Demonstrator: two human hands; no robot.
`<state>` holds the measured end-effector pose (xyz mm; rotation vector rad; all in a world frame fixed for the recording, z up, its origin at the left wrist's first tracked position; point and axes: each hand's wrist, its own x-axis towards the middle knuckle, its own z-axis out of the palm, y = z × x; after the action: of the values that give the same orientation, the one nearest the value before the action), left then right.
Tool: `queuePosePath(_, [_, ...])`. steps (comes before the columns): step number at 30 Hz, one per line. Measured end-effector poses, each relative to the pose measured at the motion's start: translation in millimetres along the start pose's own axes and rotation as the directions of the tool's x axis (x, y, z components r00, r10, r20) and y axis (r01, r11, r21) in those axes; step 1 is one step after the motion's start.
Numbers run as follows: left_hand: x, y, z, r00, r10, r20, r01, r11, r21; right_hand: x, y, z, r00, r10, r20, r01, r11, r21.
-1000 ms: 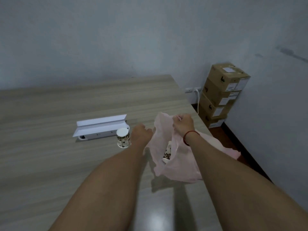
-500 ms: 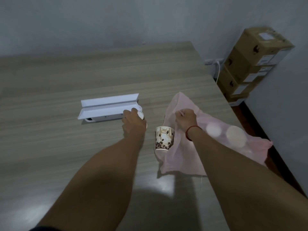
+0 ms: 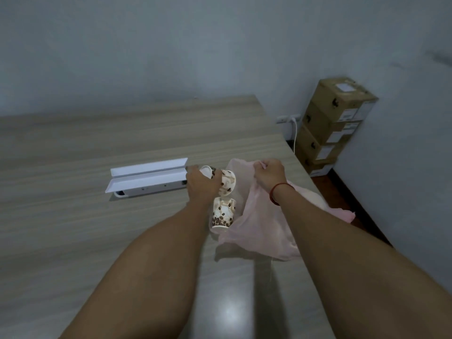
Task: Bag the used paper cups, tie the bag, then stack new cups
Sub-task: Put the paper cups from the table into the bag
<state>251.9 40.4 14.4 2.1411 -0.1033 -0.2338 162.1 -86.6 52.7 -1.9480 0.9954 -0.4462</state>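
My left hand (image 3: 201, 185) grips a paper cup (image 3: 227, 182) printed with brown coffee beans, tipped on its side with its mouth toward the pink plastic bag (image 3: 259, 226). A second bean-printed cup (image 3: 222, 214) stands just below it at the bag's left edge, touching the plastic. My right hand (image 3: 269, 176), with a red cord on the wrist, pinches the bag's top rim and holds it up. The bag lies on the wooden table (image 3: 73, 216) near its right edge; what is inside it is hidden.
A white open power-socket box (image 3: 146, 177) is set into the table left of my left hand. Stacked cardboard boxes (image 3: 335, 126) stand on the floor by the right wall, beside a wall outlet with a white cable (image 3: 294, 133). The table's right edge runs close to the bag.
My left hand closed on the cup by the socket box, lifted it and tipped it toward the bag. My right hand kept hold of the bag's rim. The view shifted.
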Motion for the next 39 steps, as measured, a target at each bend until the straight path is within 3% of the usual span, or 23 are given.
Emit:
queuePosePath(7, [-44.3, 28.2, 28.2, 0.985, -0.089, 0.144, 0.123, 0.963, -0.239, -18.6, -19.1, -57.8, 0.997, -0.044, -0.067, 0.045, 0.999, 0.011])
queuePosePath(12, [-67.0, 45.0, 41.4, 0.965, -0.084, 0.247, 0.146, 0.959, -0.244, -28.4, -17.8, -83.8, 0.991, -0.044, -0.126, 0.048, 0.998, 0.032])
queuePosePath(14, [-73.9, 55.8, 41.7, 0.909, -0.072, 0.412, 0.190, 0.949, -0.253, -30.3, -17.5, -90.9, 0.993, -0.033, -0.117, 0.038, 0.998, 0.041])
queuePosePath(17, [-79.7, 65.9, 41.7, 0.763, -0.096, 0.639, 0.254, 0.954, -0.160, -30.1, -16.3, -96.1, 0.992, -0.030, -0.122, 0.036, 0.998, 0.044])
queuePosePath(20, [-74.8, 65.1, 44.5, 0.818, -0.052, 0.573, 0.155, 0.979, -0.133, -30.1, -13.8, -94.6, 0.993, -0.013, -0.113, 0.019, 0.998, 0.056])
queuePosePath(24, [-54.2, 51.3, 42.5, 0.915, -0.072, 0.396, 0.170, 0.961, -0.217, -25.6, -7.9, -84.3, 0.995, -0.011, -0.097, 0.016, 0.999, 0.046])
queuePosePath(28, [-24.8, 19.9, 33.0, 0.970, -0.156, 0.187, 0.169, 0.984, -0.057, -12.7, 3.7, -60.1, 0.996, -0.007, -0.089, 0.009, 1.000, 0.014])
queuePosePath(34, [3.9, -35.2, 32.3, 0.946, -0.318, 0.056, 0.304, 0.936, 0.177, 9.1, 20.7, -9.3, 1.000, 0.026, -0.006, -0.027, 0.998, -0.056])
queuePosePath(36, [11.4, -51.5, 38.7, 0.924, -0.367, 0.105, 0.347, 0.922, 0.173, 16.3, 25.8, 5.5, 0.999, 0.037, 0.020, -0.035, 0.996, -0.077])
queuePosePath(39, [19.6, -67.7, 52.6, 0.845, -0.453, 0.286, 0.424, 0.891, 0.161, 25.8, 35.3, 24.0, 0.997, 0.051, 0.057, -0.043, 0.991, -0.125])
